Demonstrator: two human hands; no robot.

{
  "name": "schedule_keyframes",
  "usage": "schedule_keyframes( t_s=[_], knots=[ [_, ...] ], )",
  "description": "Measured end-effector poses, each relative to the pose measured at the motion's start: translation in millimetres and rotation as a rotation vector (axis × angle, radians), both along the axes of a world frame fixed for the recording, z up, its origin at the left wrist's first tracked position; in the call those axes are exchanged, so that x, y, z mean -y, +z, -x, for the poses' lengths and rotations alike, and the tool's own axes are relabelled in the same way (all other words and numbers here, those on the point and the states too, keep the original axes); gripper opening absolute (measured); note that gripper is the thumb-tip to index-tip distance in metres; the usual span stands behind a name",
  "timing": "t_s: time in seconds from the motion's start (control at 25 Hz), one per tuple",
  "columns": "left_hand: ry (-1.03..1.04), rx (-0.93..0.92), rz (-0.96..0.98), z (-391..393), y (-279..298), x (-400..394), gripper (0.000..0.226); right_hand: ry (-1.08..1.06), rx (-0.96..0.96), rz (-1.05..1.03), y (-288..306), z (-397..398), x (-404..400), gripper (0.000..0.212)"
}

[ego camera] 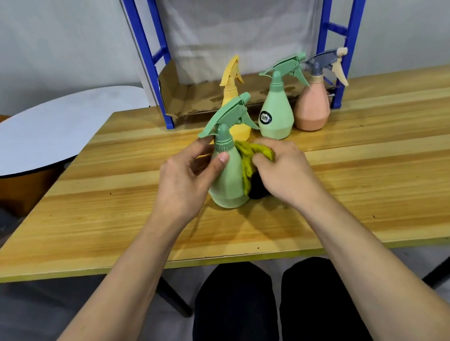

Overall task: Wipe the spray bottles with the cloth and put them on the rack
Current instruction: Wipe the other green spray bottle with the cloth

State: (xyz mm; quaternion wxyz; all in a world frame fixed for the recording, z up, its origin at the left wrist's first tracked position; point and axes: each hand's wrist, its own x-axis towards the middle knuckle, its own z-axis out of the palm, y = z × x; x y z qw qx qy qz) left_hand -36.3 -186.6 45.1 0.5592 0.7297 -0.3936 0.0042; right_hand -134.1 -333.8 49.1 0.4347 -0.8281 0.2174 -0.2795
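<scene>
Wooden planks of a table (383, 159) fill the middle of the frame, and behind it, at the upper centre, stands a blue rack (147, 53) with a cardboard sheet (199, 98) on its lowest shelf. Near the centre of the frame the left hand (183, 183) holds a green spray bottle (228, 175) upright on the table, the thumb laid over the neck and the other fingers closed around the far side. The right hand (285, 169) is closed on a bunched yellow cloth (250, 156) and presses it against the right side of this bottle. Under the cloth there is something dark, which I cannot identify. I judge that the wiping step is in hand for the first bottle. Next, the cloth should probably go around the body and the trigger head, while the left hand turns the bottle; then the bottle must be lifted over to the rack shelf. Three more bottles wait further up, just in front of the rack: a yellow bottle (234, 100), a second green bottle (277, 109) with a round dark label, and a pink bottle (313, 108).
</scene>
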Motion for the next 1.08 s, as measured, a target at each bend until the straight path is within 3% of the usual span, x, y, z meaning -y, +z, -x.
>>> schedule_keyframes(
  t_s=[0.12,0.32,0.48,0.72,0.92,1.08],
  knots=[
    [0.006,0.038,-0.009,-0.3,-0.5,0.0,0.042,0.03,0.165,-0.059,0.2,-6.9,-8.0,0.038],
    [0.02,0.042,-0.016,0.7,0.7,0.2,0.044,-0.04,-0.019,0.039,-11.3,7.0,-4.4,0.028],
    [0.032,0.047,-0.016,-2.1,-5.7,1.2,0.044,0.0,0.161,0.034,-7.2,3.8,-16.5,0.032],
    [0.133,0.071,-0.054,-7.6,1.5,1.4,0.047,-0.132,-0.183,0.268,-35.3,9.5,-28.0,0.045],
    [0.251,0.063,-0.04,-0.3,-1.8,-7.8,0.036,-0.14,-0.045,0.217,-51.6,15.8,-44.5,0.053],
    [0.344,0.062,-0.092,3.6,1.7,9.0,0.05,-0.181,0.084,0.108,-50.9,23.1,-39.1,0.041]
  ],
)
